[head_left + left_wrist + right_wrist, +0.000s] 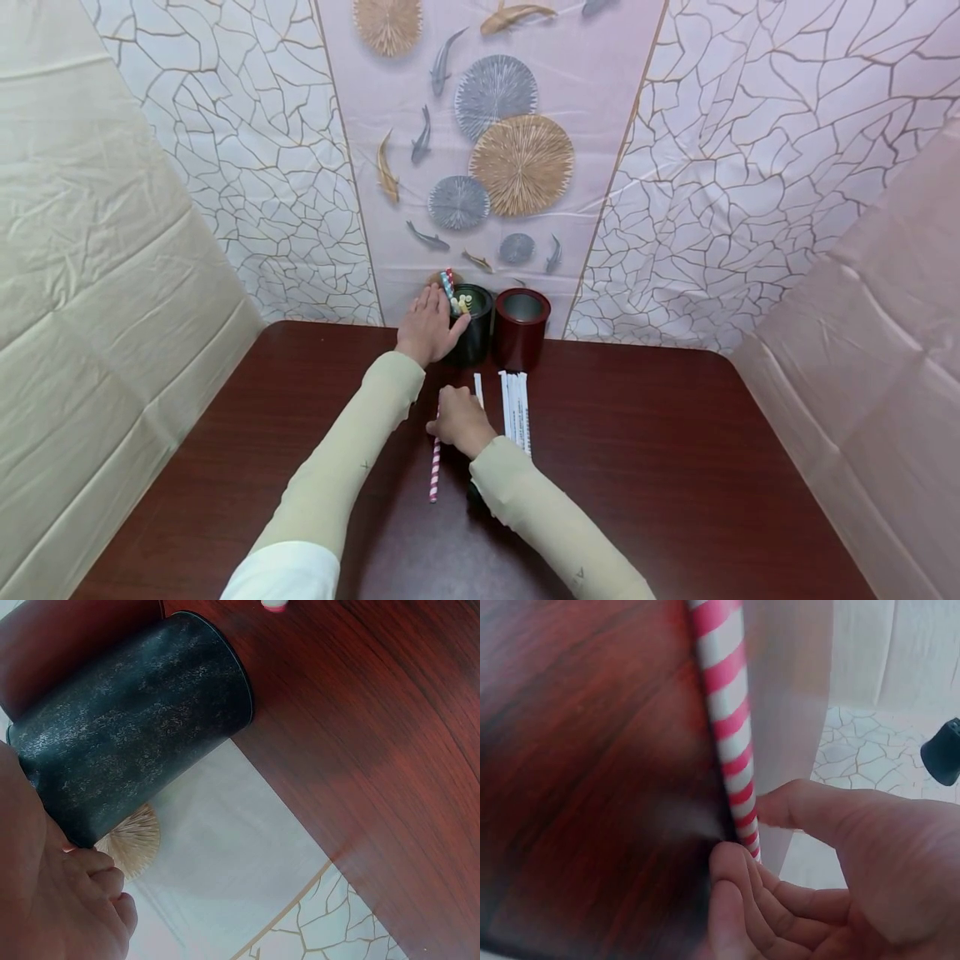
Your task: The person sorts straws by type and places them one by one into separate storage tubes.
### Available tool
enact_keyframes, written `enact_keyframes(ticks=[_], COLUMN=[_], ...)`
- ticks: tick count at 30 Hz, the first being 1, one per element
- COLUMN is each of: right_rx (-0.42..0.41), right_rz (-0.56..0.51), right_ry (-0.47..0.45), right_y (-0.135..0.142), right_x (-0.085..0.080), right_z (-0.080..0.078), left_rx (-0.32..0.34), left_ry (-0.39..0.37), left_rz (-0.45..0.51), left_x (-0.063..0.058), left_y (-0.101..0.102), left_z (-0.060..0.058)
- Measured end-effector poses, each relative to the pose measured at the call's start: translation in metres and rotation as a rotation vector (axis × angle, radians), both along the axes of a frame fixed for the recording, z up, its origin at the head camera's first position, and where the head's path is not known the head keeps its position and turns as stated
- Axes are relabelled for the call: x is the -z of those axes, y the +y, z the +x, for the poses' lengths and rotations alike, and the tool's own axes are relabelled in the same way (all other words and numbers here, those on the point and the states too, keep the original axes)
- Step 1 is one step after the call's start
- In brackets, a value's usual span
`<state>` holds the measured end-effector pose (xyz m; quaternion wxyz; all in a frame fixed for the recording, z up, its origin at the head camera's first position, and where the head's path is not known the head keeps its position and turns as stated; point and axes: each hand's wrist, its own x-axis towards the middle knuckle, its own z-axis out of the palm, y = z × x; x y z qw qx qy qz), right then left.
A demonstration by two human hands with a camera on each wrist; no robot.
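My left hand (431, 327) lies against the left side of a dark cylindrical cup (472, 343), fingers straight along its rim and thumb spread towards the front. Several paper straws (447, 283) poke out of that cup, blue-striped, red-striped and pale yellowish ones. On the table, my right hand (459, 417) pinches a pink-and-white striped paper straw (434, 475) between thumb and fingers. The right wrist view has the striped straw (735, 742) running up from the fingertips. Beside the right hand lies a white wrapped straw (477, 383), partly covered by the hand.
A dark red cup (519, 342) stands right of the dark one, its inside grey. In front of it lie several white paper-wrapped straws (516, 404) side by side. A small black object (476, 496) shows under the right wrist. Patterned cloth (465, 233) hangs behind the brown table (637, 483).
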<state>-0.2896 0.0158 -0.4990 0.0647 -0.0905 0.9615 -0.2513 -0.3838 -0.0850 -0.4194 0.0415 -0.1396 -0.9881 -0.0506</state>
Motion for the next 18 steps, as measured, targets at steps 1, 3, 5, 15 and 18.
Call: enact_keyframes(ticks=[1, 3, 5, 15, 18], right_rx=[0.009, 0.024, 0.035, 0.026, 0.038], right_rz=[-0.006, -0.016, -0.025, -0.113, -0.156], right_ry=[-0.005, -0.011, -0.043, -0.23, -0.246], right_y=[0.0, 0.001, 0.002, 0.022, 0.027], right_x=[-0.003, -0.006, -0.005, 0.008, -0.009], right_z=[0.001, 0.001, -0.002, -0.029, -0.021], left_rx=[0.0, -0.001, 0.0, -0.002, -0.004], left_ry=[-0.001, -0.006, -0.008, -0.018, -0.022], left_rz=[0.0, 0.001, -0.001, 0.002, 0.002], left_x=[0.001, 0.002, 0.002, 0.0, 0.0], left_y=[0.0, 0.0, 0.001, 0.0, -0.001], left_z=[-0.001, -0.002, -0.002, -0.001, -0.001])
